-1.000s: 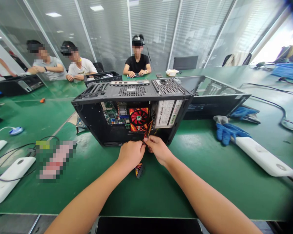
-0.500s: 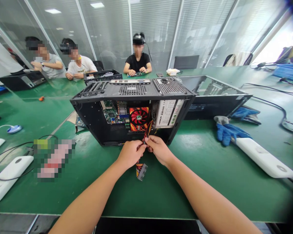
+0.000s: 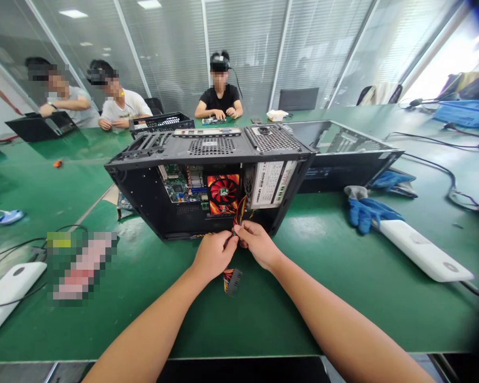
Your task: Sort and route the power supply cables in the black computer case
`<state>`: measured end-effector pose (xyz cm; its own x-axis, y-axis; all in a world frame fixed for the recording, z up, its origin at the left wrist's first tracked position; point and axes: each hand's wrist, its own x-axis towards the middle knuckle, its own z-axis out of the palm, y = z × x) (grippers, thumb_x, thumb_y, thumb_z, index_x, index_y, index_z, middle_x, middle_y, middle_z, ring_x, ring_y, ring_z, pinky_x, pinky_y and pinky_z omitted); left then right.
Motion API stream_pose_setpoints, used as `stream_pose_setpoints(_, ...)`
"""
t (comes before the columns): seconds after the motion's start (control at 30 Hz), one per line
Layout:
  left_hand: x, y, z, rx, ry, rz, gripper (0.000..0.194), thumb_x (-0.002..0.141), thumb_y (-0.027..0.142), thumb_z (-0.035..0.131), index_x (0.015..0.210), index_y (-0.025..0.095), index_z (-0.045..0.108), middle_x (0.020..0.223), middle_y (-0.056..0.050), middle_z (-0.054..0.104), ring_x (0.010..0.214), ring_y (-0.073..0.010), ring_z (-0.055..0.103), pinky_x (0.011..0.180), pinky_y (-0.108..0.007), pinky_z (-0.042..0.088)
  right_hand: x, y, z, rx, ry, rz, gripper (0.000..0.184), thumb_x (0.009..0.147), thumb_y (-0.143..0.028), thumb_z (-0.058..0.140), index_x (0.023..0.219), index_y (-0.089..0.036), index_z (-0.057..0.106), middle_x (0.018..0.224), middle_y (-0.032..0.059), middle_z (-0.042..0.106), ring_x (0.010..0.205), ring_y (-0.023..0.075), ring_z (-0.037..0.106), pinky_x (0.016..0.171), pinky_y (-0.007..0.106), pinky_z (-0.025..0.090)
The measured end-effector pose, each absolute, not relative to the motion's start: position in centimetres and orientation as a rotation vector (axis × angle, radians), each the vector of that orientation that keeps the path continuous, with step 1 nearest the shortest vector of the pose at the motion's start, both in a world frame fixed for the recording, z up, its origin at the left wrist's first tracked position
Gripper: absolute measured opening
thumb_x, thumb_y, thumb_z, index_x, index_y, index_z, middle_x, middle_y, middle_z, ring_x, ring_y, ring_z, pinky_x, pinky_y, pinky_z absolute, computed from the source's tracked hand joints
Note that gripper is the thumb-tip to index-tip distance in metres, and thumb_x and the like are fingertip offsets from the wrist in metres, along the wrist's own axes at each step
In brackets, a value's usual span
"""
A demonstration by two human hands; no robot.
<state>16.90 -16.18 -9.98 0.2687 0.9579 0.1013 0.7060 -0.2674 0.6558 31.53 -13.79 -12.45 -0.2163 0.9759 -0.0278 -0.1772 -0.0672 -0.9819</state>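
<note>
An open black computer case [image 3: 143, 175] lies on its side on the green table [image 3: 335, 287], its inside facing me. A red graphics card fan [image 3: 223, 190] and a grey power supply [image 3: 269, 183] show inside. A bundle of coloured power cables [image 3: 241, 210] runs out of the case to my hands. My left hand [image 3: 213, 254] and my right hand [image 3: 257, 243] are both pinched shut on this bundle just in front of the case. The bundle's black connector [image 3: 233, 281] hangs below my left hand.
Blue gloves [image 3: 369, 210] and a white device [image 3: 421, 250] lie to the right, a removed side panel [image 3: 343, 146] behind them. White devices [image 3: 10, 284] and cables lie at the left. Three people sit at the far side with a black basket [image 3: 162, 123].
The connector has swung out from under my left hand and now shows its grey face. My view has shifted slightly; both hands stay on the cables.
</note>
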Motion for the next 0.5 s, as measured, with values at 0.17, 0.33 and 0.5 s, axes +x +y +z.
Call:
stream_pose_setpoints(0.17,16.96,-15.88,-10.46,1.428,1.220,0.752,0.036,0.092,0.044,0.039,0.083,0.015,0.059,0.052,0.003,0.056,0.038,-0.0100,0.053,0.042,-0.020,0.038,31.69,-13.93,-12.26,-0.973,-1.240,1.497,0.044,0.078,-0.057,0.065,0.066,-0.019,0.045,0.057,-0.0042,0.050,0.051,0.0085,0.035,0.050,0.025,0.024)
stream_pose_setpoints(0.33,16.90,-15.77,-10.60,1.249,1.142,0.715,0.038,0.089,0.050,0.046,0.083,0.014,0.058,0.051,0.005,0.054,0.037,-0.0085,0.051,0.039,-0.018,0.034,31.58,-13.94,-12.29,-0.970,-1.218,1.504,0.047,0.075,-0.059,0.068,0.064,-0.020,0.043,0.056,-0.0054,0.045,0.052,0.0091,0.037,0.051,0.024,0.023)
stream_pose_setpoints(0.5,16.69,-15.79,-10.44,1.364,1.163,0.716,0.039,0.090,0.049,0.044,0.087,0.013,0.059,0.048,0.005,0.053,0.038,-0.0094,0.053,0.039,-0.017,0.033,31.48,-13.95,-12.32,-0.976,-1.216,1.490,0.046,0.076,-0.057,0.067,0.064,-0.020,0.043,0.054,-0.0054,0.047,0.050,0.0086,0.035,0.049,0.025,0.021)
